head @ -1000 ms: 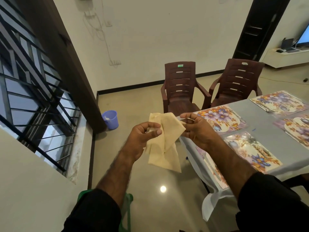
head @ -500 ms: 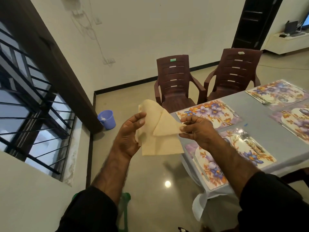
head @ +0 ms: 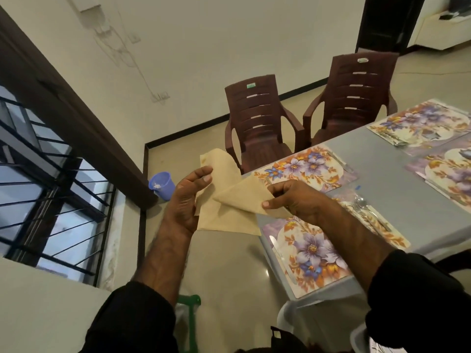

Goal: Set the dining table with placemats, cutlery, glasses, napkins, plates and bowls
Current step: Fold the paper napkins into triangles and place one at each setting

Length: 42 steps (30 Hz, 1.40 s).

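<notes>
mid-frame, the pale yellow cloth napkin (head: 226, 200) hung in the air off the worktop's left edge. the left hand (head: 187, 200) pinched its left side, thumb over the fabric; the right hand (head: 293, 198) pinched a folded corner, likely pulling a crease into shape for a setting. on the grey worktop (head: 397, 189), right of frame, floral plastic placemats (head: 305, 166) lay ready, steel cutlery (head: 367, 208) on one. a small blue bucket (head: 160, 186) sat on the floor, left of centre, something pale inside, too small to tell.
</notes>
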Each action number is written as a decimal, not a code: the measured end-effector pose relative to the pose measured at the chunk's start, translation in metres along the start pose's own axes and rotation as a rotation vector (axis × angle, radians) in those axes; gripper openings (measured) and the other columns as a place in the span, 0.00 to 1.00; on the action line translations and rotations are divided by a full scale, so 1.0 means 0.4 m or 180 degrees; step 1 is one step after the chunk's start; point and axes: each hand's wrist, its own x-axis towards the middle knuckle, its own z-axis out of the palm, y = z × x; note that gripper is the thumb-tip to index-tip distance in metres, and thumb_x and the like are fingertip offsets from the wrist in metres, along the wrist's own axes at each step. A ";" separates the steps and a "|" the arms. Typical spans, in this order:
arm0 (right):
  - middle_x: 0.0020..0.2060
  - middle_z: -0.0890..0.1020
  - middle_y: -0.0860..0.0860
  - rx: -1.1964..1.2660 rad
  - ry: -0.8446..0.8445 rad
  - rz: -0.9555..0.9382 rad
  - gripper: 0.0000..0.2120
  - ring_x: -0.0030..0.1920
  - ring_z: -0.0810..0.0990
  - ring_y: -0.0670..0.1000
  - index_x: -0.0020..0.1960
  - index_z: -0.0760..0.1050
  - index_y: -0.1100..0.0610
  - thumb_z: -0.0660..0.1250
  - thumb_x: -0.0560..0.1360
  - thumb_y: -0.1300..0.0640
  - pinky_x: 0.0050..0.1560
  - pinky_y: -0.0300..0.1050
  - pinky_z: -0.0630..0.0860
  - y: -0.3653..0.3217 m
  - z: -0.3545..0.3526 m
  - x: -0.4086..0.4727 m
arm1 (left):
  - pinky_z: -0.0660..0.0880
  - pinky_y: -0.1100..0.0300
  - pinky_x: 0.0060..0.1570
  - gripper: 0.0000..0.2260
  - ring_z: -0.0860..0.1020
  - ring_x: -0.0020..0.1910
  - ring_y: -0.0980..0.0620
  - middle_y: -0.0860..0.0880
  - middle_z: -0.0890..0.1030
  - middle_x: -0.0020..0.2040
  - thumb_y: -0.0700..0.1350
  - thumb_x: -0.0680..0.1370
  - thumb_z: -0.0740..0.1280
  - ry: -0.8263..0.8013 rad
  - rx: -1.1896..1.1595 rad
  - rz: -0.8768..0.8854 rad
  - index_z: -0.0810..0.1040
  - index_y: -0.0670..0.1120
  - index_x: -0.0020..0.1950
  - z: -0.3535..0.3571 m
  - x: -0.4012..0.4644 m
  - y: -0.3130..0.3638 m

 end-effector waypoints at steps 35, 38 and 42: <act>0.53 0.87 0.52 0.0013 0.4062 0.0284 0.16 0.54 0.86 0.53 0.62 0.84 0.57 0.77 0.75 0.58 0.57 0.50 0.83 0.352 -0.703 -0.091 | 0.80 0.60 0.54 0.09 0.82 0.58 0.49 0.47 0.84 0.60 0.37 0.71 0.80 -0.1382 0.2821 0.0205 0.88 0.50 0.47 0.677 0.690 -0.399; 0.55 0.87 0.53 -0.0212 0.3893 0.0668 0.16 0.54 0.85 0.54 0.62 0.84 0.56 0.76 0.76 0.56 0.55 0.48 0.82 0.435 -0.777 -0.045 | 0.81 0.53 0.61 0.09 0.82 0.60 0.47 0.47 0.84 0.62 0.40 0.70 0.81 -0.1252 0.2964 0.0219 0.89 0.51 0.46 0.704 0.745 -0.431; 0.57 0.85 0.54 -0.0489 0.3623 0.0939 0.16 0.53 0.83 0.53 0.63 0.83 0.58 0.76 0.77 0.56 0.51 0.44 0.78 0.510 -0.843 0.031 | 0.80 0.51 0.65 0.09 0.81 0.63 0.48 0.48 0.84 0.62 0.42 0.69 0.82 -0.1074 0.3158 0.0204 0.90 0.54 0.45 0.729 0.801 -0.471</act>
